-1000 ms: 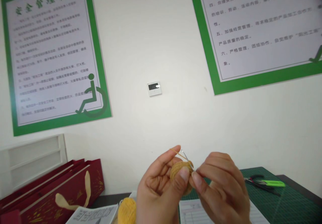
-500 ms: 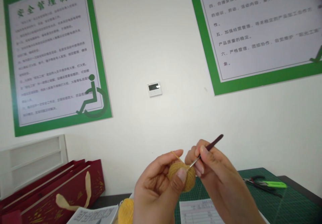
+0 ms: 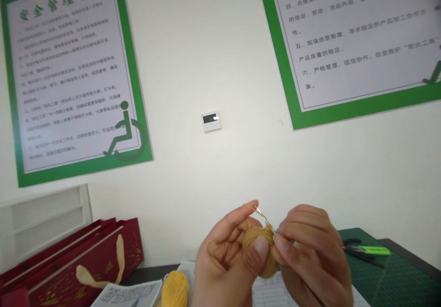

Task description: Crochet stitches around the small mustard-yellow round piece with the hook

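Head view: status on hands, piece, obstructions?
Left hand pinching mustard yarn piece. Right hand on metal hook, at the piece's upper edge. Left thumb covering part of the piece; no other obstruction evident.

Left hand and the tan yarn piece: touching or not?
Touching. In the head view, the left hand has its thumb laid across the front of the tan yarn piece, covering part of it.

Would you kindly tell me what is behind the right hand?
Behind the right hand, parts of a green mat, a printed sheet and the white wall show. Whatever the hand covers there cannot be seen.
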The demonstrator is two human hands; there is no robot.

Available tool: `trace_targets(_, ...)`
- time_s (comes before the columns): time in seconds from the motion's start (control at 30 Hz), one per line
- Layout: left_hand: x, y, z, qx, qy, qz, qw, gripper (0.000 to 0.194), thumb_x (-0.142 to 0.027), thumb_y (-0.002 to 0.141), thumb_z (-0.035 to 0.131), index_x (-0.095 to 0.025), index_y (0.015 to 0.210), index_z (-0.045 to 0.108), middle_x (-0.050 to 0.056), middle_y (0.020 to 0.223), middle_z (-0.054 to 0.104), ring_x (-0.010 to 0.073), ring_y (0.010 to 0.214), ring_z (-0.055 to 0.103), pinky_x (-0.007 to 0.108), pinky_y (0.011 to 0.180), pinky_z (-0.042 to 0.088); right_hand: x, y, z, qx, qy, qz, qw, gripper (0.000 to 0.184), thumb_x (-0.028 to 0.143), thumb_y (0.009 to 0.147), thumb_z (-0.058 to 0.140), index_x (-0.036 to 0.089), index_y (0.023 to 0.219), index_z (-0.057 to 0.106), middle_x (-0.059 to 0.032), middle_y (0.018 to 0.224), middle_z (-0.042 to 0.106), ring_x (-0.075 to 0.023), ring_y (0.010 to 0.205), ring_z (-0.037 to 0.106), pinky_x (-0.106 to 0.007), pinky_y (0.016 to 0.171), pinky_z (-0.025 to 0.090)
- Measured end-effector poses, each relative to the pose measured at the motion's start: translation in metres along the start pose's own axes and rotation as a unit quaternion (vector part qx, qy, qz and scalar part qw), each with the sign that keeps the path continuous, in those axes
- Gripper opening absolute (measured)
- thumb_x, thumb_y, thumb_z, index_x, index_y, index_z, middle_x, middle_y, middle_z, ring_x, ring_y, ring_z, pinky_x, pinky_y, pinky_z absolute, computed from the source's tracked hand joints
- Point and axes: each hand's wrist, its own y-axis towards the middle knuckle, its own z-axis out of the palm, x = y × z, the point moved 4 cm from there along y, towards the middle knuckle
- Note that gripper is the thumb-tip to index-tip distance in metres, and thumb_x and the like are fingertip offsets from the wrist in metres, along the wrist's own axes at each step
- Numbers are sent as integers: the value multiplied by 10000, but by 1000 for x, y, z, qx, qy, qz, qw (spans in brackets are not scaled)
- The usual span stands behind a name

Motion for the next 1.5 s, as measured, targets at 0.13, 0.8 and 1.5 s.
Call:
trace_targets(0.13,2,1,-3,52,-31,-103,993,416,-185,620,924,-204,1025,834,70,844,723,152,754,675,254,746,546,-8,-1,13,-31,241,169,955,174,100,929,580,208,1035,665,-4,726,609,-149,623,550,-328,542,466)
trace_targets(0.8,-11,4,-3,-18,79,95,992,256,-181,636,913,-231,878,847,78,898,825,202,854,737,233,737,564,-15,-11,27,7,348,407,844,69,222,958,598,244,951,662,-23,885,681,-154,840,666,-285,760,559)
trace_targets(1.5,-10,1,-7,-72,66,89,991,291,-202,579,950,-206,850,844,55,739,771,128,680,654,189,622,513,-29,3,4,82,356,362,858,78,279,1006,541,251,1010,614,-24,883,736,-175,848,727,-336,774,578)
